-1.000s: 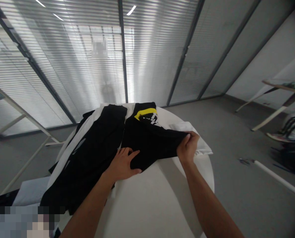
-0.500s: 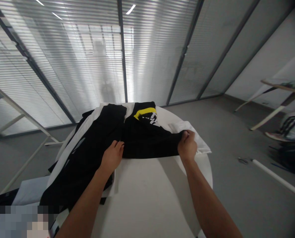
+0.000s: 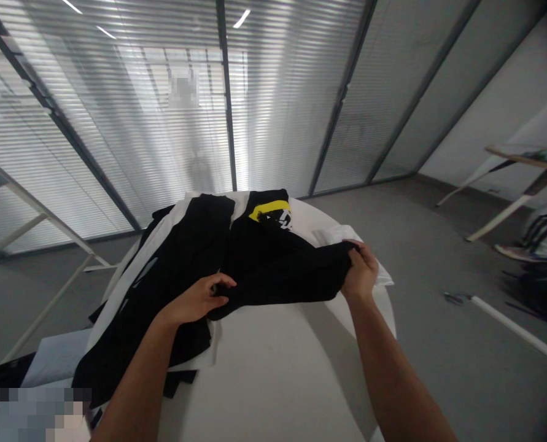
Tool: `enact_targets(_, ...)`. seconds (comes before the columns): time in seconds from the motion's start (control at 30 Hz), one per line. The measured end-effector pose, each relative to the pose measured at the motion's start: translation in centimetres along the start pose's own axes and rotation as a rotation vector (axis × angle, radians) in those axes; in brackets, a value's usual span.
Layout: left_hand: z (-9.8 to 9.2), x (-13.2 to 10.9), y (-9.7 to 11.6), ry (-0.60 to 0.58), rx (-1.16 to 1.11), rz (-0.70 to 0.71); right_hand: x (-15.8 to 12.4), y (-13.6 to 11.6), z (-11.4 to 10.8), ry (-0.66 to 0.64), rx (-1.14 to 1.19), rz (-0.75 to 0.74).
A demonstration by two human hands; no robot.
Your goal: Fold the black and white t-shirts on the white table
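Note:
A black garment point(image 3: 273, 270) with a yellow band and white print lies at the far side of a round white table point(image 3: 273, 368), its near part stretched between my hands. My right hand point(image 3: 360, 270) grips its right end, beside a white cloth point(image 3: 384, 276). My left hand point(image 3: 204, 298) is at its left end, thumb and fingers apart around the fabric's edge. Left of it lies another black garment point(image 3: 162, 276) with a white stripe, partly under my left forearm.
Blinds point(image 3: 162, 123) stand behind the table. On the left is a white metal frame point(image 3: 65, 230). A white pole point(image 3: 512, 322) lies on the floor at the right, near a wooden-topped table point(image 3: 526, 158) and dark bags point(image 3: 544, 288). Grey fabric point(image 3: 56, 356) is at lower left.
My right hand has moved slightly right with the garment's end. My left hand has shifted down and left, and its fingers have spread. The fabric's near edge now hangs closer to me.

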State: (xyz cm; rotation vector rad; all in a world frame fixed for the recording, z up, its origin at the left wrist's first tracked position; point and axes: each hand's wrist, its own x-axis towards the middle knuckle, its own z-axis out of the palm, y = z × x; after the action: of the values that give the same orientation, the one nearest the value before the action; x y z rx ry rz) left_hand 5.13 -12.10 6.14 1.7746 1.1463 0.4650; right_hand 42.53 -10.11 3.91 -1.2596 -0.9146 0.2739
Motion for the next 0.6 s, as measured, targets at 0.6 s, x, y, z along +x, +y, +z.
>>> enact_targets(0.6,0.3,0.5,-0.8,-0.076,-0.080,-0.258,0.5,-1.4,-1.3,-0.167,0.328,0.043)
